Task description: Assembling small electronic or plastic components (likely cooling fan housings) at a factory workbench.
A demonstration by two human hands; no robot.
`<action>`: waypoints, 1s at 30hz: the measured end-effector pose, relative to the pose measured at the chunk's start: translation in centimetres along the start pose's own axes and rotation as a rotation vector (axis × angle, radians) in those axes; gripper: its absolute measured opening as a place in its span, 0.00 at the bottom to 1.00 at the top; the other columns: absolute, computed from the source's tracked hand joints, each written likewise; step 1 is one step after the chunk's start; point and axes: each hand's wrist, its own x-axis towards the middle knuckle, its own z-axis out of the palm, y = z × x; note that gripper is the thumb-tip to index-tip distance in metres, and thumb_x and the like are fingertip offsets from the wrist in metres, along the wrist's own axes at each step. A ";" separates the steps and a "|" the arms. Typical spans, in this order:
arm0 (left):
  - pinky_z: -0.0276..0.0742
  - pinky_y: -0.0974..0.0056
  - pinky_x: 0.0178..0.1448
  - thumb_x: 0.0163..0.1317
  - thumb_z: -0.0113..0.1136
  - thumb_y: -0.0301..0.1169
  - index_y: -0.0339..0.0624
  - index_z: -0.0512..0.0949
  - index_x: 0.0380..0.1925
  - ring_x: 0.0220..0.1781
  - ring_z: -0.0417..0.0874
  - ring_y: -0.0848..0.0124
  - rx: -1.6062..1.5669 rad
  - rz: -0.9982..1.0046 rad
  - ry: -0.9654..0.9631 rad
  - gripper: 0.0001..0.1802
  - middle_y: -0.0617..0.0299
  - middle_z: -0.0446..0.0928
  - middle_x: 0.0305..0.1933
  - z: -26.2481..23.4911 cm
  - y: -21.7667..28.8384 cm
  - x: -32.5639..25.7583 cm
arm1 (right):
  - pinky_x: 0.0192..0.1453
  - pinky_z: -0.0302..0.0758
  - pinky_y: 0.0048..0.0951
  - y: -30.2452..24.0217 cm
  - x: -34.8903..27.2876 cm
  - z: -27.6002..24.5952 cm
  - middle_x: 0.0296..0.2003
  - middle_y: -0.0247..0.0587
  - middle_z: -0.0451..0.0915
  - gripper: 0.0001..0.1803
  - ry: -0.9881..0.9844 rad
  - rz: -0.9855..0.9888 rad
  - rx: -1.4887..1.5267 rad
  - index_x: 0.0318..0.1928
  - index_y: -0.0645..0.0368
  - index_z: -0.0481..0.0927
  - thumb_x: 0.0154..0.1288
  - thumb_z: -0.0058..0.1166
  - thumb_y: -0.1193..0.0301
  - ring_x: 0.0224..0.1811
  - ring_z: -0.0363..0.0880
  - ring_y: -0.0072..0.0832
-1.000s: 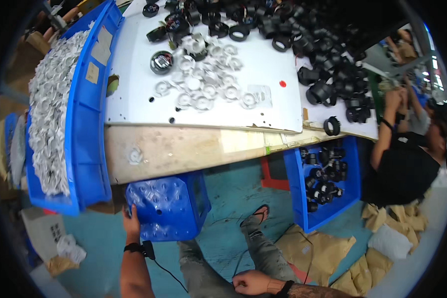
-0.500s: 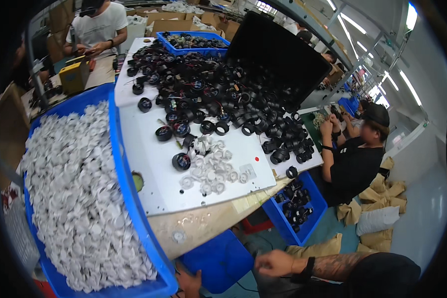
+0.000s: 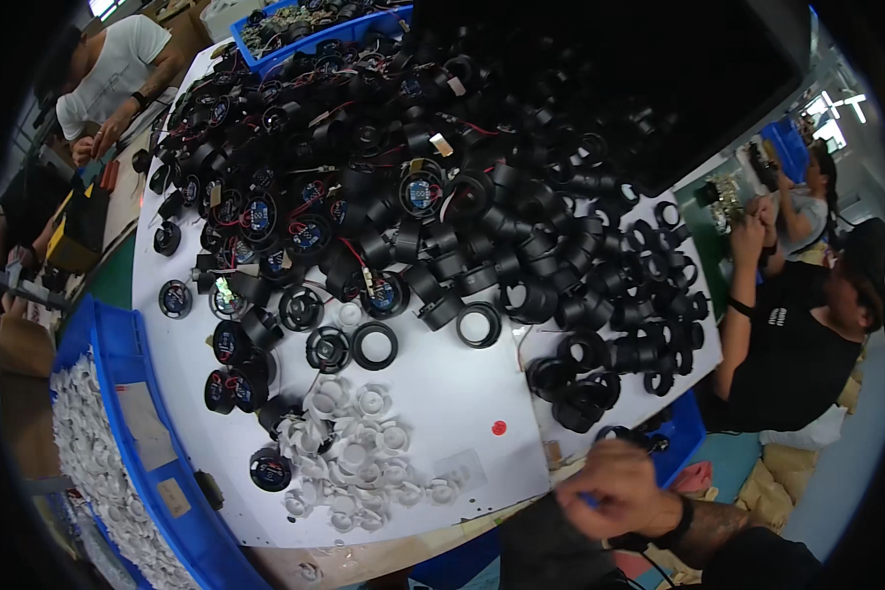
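My right hand (image 3: 615, 492) is raised at the table's near right edge, its fingers curled and blurred. A small blue patch shows by its fingers; I cannot make out whether it is held. My left hand is out of sight. On the white tabletop (image 3: 501, 467), left of my right hand, lies a loose pile of small white plastic caps (image 3: 354, 452). Beyond it spreads a big heap of black round housings, several with blue circuit boards (image 3: 421, 192) and thin wires. Empty black rings (image 3: 479, 324) lie toward the right. One black housing (image 3: 270, 470) sits beside the caps.
A blue bin (image 3: 157, 442) of white caps stands at the left. A large black crate (image 3: 698, 88) lies tipped behind the heap, beside a blue tray (image 3: 310, 51) of parts. Another blue bin (image 3: 686, 433) is below the right edge. Co-workers (image 3: 796, 344) sit right and far left.
My view has moved closer to the table. My right hand has risen from over my lap to the table's right edge. My left hand has dropped out of view.
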 end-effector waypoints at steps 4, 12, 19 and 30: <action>0.60 0.43 0.81 0.55 0.75 0.62 0.44 0.68 0.75 0.80 0.63 0.46 -0.077 -0.028 -0.006 0.53 0.44 0.67 0.77 -1.6 -2.8 -0.3 | 0.25 0.61 0.33 1.2 3.0 0.7 0.16 0.29 0.69 0.08 0.113 0.007 -0.112 0.31 0.55 0.86 0.49 0.67 0.79 0.15 0.67 0.30; 0.61 0.44 0.81 0.58 0.74 0.62 0.45 0.70 0.74 0.79 0.66 0.49 -0.503 -0.126 0.305 0.50 0.45 0.70 0.75 0.3 -11.7 -3.4 | 0.33 0.64 0.35 -3.3 1.8 12.3 0.23 0.37 0.70 0.13 0.061 -0.119 -0.329 0.37 0.58 0.83 0.47 0.66 0.76 0.27 0.70 0.34; 0.63 0.46 0.80 0.60 0.73 0.61 0.46 0.72 0.73 0.78 0.68 0.51 -0.681 0.128 0.490 0.48 0.46 0.72 0.74 1.1 -18.4 3.2 | 0.46 0.71 0.41 0.9 -0.2 19.9 0.37 0.50 0.75 0.23 0.101 -0.308 -0.351 0.46 0.64 0.79 0.46 0.66 0.73 0.40 0.73 0.44; 0.69 0.55 0.77 0.73 0.66 0.50 0.40 0.75 0.69 0.68 0.79 0.64 -0.324 0.539 0.006 0.33 0.50 0.81 0.66 -3.0 -7.4 -1.6 | 0.48 0.74 0.39 0.1 -2.9 15.6 0.40 0.45 0.80 0.22 0.536 -0.620 -0.249 0.47 0.60 0.84 0.51 0.76 0.69 0.42 0.79 0.41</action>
